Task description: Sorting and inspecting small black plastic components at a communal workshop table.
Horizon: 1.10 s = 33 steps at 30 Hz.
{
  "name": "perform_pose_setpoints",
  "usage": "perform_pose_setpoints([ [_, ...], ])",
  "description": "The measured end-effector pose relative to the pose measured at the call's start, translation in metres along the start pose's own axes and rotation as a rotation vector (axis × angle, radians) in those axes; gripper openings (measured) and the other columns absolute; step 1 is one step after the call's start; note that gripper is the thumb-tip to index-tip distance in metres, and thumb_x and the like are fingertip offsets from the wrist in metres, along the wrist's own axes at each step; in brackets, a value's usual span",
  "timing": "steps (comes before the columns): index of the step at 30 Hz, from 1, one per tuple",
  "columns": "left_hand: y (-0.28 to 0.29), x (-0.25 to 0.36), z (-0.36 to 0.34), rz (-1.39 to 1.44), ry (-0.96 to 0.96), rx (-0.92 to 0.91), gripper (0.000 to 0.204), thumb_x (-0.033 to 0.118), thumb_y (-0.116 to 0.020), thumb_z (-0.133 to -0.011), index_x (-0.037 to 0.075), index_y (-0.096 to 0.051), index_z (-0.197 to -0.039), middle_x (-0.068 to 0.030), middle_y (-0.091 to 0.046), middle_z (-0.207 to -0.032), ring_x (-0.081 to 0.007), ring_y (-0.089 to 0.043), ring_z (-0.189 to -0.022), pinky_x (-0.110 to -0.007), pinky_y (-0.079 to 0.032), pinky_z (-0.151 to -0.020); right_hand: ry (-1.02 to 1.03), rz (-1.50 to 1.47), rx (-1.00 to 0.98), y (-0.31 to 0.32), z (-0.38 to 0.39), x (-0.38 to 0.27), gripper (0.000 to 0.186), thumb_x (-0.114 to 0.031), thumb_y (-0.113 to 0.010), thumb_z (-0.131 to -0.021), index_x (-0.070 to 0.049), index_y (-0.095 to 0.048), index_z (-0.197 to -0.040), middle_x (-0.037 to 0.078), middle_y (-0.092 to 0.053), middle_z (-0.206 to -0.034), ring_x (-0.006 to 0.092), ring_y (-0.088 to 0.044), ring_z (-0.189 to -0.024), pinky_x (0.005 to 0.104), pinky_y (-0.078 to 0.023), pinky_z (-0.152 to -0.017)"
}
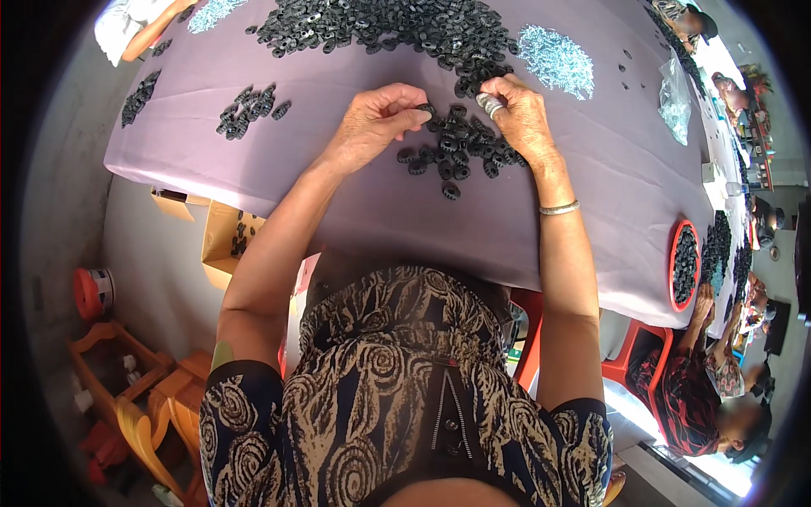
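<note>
My left hand (380,122) is closed in a pinch on a small black plastic piece (427,111) above the purple tablecloth (338,190). My right hand (515,118), one finger wrapped in white tape, has its fingers curled at the lower edge of the large black heap (372,25); what they hold is hidden. Between and below my hands lies a smaller group of black pieces (456,148). A pile of small, pale blue parts (553,63) is beyond my right hand.
More black pieces (249,114) lie leftward, near another person's arm (148,38). At right are a clear bag (674,106), a red basin of pieces (684,266) and several seated people (710,389). Below are cardboard boxes (221,237) and wooden chairs (152,380).
</note>
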State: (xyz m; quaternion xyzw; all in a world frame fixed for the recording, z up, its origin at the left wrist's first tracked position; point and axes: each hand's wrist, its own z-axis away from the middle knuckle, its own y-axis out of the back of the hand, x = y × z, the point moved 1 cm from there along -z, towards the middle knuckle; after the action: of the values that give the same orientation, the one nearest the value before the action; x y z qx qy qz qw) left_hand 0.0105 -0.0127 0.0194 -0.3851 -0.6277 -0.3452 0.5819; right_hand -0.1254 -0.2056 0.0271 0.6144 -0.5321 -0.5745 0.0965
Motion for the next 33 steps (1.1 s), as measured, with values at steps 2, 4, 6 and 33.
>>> perform_pose_setpoints([
  [2, -0.002, -0.001, 0.0, 0.027, -0.038, -0.003, 0.012, 0.006, -0.063, -0.088, 0.003, -0.063, -0.099, 0.0012, -0.062, -0.083, -0.0056, -0.055, -0.07, -0.021, -0.043, -0.059, 0.022, -0.01, 0.017, -0.001, 0.001, 0.001, 0.008, -0.008, -0.068, -0.08, -0.006, -0.064, -0.087, 0.005, -0.06, -0.081, 0.0217, -0.061, -0.067, 0.0342, -0.048, -0.063],
  [4, -0.005, -0.001, 0.001, 0.029, -0.027, -0.026, 0.012, 0.006, -0.062, -0.088, 0.003, -0.062, -0.1, 0.001, -0.062, -0.084, -0.0057, -0.055, -0.07, -0.021, -0.044, -0.059, 0.023, -0.006, 0.033, 0.0, 0.002, 0.001, 0.008, -0.007, -0.068, -0.079, -0.006, -0.063, -0.085, 0.005, -0.061, -0.08, 0.0212, -0.06, -0.066, 0.0334, -0.048, -0.062],
  [6, -0.009, -0.001, 0.002, 0.03, -0.018, -0.046, 0.013, 0.006, -0.062, -0.088, 0.002, -0.062, -0.101, 0.0007, -0.062, -0.084, -0.0058, -0.056, -0.07, -0.021, -0.045, -0.06, 0.027, -0.004, 0.047, 0.0, 0.002, 0.0, 0.009, -0.006, -0.068, -0.078, -0.005, -0.062, -0.084, 0.005, -0.061, -0.079, 0.0208, -0.06, -0.064, 0.0327, -0.048, -0.061],
  [33, -0.016, -0.007, 0.003, 0.117, -0.049, -0.067, 0.019, 0.013, -0.062, -0.09, 0.003, -0.063, -0.106, -0.0004, -0.062, -0.076, -0.0048, -0.054, -0.065, -0.022, -0.046, -0.059, -0.117, -0.72, -0.182, -0.002, 0.025, -0.054, 0.008, -0.002, -0.061, -0.086, -0.006, -0.062, -0.092, -0.003, -0.063, -0.08, 0.003, -0.055, -0.071, 0.0193, -0.046, -0.058],
])
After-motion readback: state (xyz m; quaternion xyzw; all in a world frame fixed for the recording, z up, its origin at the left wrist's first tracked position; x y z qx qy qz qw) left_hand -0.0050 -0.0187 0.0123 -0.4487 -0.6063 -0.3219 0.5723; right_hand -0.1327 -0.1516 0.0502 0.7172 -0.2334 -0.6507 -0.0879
